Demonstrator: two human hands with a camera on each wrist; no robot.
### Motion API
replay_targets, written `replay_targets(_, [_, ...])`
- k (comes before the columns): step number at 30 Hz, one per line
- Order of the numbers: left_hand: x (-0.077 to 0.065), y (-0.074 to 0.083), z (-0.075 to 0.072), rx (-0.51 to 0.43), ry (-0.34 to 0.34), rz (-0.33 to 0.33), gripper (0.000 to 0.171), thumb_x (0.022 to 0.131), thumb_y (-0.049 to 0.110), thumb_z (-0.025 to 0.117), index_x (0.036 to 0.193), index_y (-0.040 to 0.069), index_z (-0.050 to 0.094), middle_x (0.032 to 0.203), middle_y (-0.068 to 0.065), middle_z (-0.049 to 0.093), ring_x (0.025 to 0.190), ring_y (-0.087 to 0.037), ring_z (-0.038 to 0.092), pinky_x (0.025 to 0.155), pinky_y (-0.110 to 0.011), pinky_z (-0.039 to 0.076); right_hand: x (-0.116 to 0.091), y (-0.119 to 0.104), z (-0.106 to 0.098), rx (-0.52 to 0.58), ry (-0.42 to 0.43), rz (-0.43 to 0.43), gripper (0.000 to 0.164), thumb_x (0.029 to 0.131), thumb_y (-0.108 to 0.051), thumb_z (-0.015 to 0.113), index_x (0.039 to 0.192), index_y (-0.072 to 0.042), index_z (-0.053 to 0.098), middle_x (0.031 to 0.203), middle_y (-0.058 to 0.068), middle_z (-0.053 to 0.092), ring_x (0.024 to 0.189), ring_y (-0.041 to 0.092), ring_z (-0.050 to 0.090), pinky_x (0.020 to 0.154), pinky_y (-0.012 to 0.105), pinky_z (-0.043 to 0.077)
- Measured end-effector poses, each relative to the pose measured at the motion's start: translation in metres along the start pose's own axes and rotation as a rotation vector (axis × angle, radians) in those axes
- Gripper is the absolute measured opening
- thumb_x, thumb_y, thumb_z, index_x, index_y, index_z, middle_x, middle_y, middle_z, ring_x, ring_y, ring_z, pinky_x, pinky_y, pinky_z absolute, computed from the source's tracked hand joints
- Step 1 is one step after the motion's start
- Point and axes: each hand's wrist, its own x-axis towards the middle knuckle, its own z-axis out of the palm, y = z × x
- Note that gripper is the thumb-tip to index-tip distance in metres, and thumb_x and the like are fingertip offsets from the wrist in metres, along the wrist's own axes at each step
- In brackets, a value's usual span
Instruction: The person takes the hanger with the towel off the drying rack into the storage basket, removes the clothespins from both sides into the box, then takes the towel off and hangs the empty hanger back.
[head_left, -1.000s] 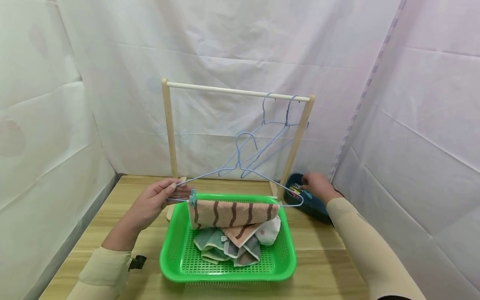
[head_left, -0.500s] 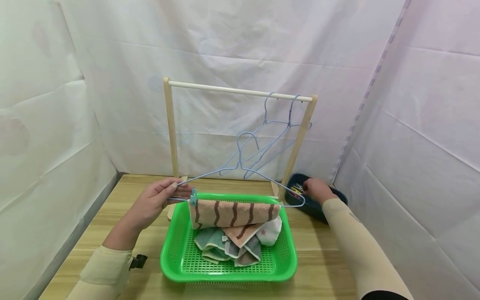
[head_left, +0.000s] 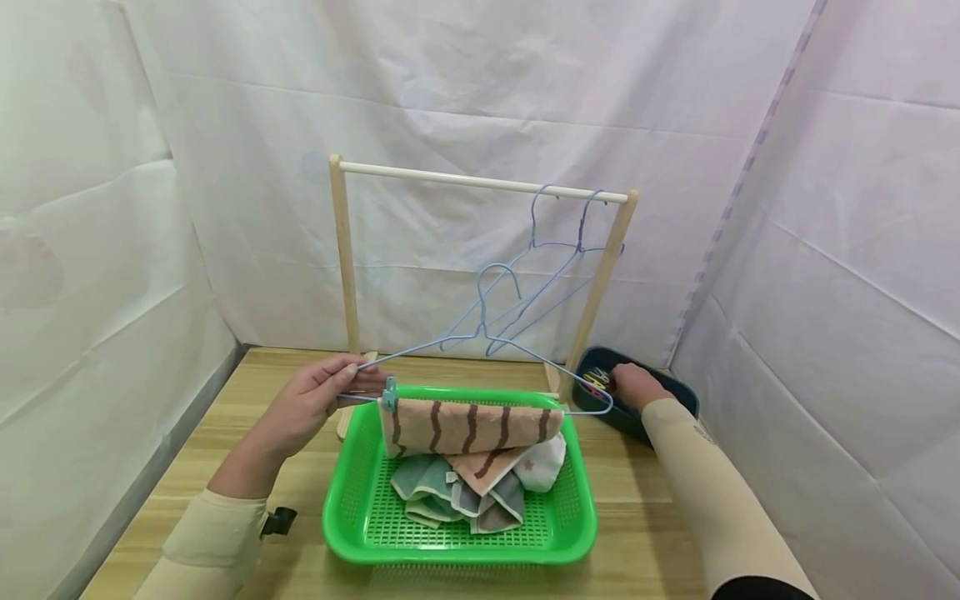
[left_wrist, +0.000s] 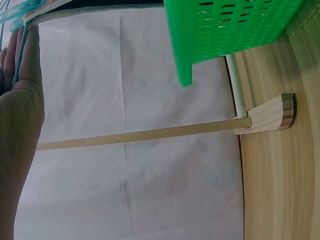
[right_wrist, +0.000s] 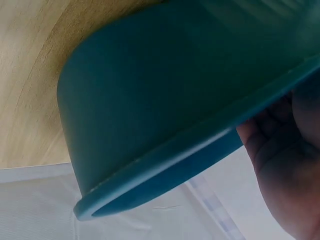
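My left hand (head_left: 318,396) grips the left end of a blue wire hanger (head_left: 482,329), holding it over the green basket. Folded over the hanger's lower bar is a peach towel (head_left: 453,427) with brown wavy stripes. A teal clothespin (head_left: 389,393) clips the towel's left corner to the bar. At the right, my right hand (head_left: 636,387) reaches down into a dark teal bin (head_left: 682,400), among several coloured clothespins (head_left: 597,381). Its fingertips are hidden behind the bin wall, and in the right wrist view the bin's rim covers them too.
The green basket (head_left: 341,508) stands in front, with a green-grey cloth (head_left: 427,483) and a white cloth (head_left: 542,465) in it. Behind it rises a wooden rack (head_left: 480,181), two blue hangers (head_left: 581,225) on its rod's right end. White fabric walls (head_left: 247,250) enclose the table.
My right hand has moved slightly down and deeper into the bin of clothespins. The left hand keeps holding the hanger and towel in place.
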Motion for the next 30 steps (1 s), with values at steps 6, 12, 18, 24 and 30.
replay_targets(6, [-0.0003, 0.0008, 0.0001, -0.006, 0.002, -0.002, 0.04, 0.121, 0.003, 0.035, 0.148, 0.004, 0.064, 0.139, -0.007, 0.076, 0.126, -0.018, 0.074, 0.105, -0.034, 0.063, -0.0001, -0.0002, 0.0015, 0.01, -0.011, 0.006, 0.014, 0.098, -0.004, 0.077, 0.086, -0.01, 0.078, 0.086, 0.003, 0.072, 0.077, 0.021, 0.062, 0.075, 0.047, 0.06])
replay_targets(12, [-0.0003, 0.002, 0.0009, 0.009, 0.012, -0.01, 0.039, 0.121, 0.003, 0.036, 0.147, 0.003, 0.064, 0.137, -0.006, 0.076, 0.126, -0.017, 0.074, 0.105, -0.033, 0.063, 0.0005, 0.0005, 0.0047, 0.007, -0.019, 0.02, 0.014, 0.099, -0.003, 0.075, 0.089, -0.011, 0.08, 0.09, 0.004, 0.074, 0.079, 0.021, 0.065, 0.078, 0.049, 0.062])
replay_targets(18, [0.0001, 0.0036, 0.0018, 0.019, 0.018, -0.018, 0.038, 0.121, 0.005, 0.036, 0.146, 0.003, 0.065, 0.136, -0.005, 0.077, 0.125, -0.017, 0.074, 0.104, -0.033, 0.063, 0.0001, -0.0024, 0.0048, 0.01, -0.033, 0.048, 0.013, 0.102, -0.004, 0.073, 0.093, -0.008, 0.08, 0.091, 0.005, 0.074, 0.08, 0.023, 0.064, 0.08, 0.051, 0.062])
replay_targets(24, [0.0006, 0.0036, 0.0025, 0.011, 0.016, -0.016, 0.038, 0.121, 0.004, 0.036, 0.145, 0.003, 0.066, 0.136, -0.005, 0.077, 0.125, -0.018, 0.075, 0.105, -0.034, 0.063, -0.0011, -0.0043, 0.0038, 0.014, -0.046, 0.074, 0.011, 0.103, -0.002, 0.071, 0.099, -0.004, 0.08, 0.094, 0.008, 0.075, 0.082, 0.024, 0.066, 0.084, 0.054, 0.064])
replay_targets(30, [0.0001, 0.0034, 0.0022, 0.011, 0.016, -0.013, 0.038, 0.121, 0.004, 0.036, 0.145, 0.004, 0.066, 0.136, -0.003, 0.077, 0.125, -0.017, 0.075, 0.104, -0.033, 0.063, 0.0008, -0.003, 0.0069, 0.025, -0.042, 0.084, 0.011, 0.103, -0.003, 0.07, 0.099, -0.005, 0.081, 0.093, 0.007, 0.075, 0.082, 0.024, 0.066, 0.084, 0.054, 0.064])
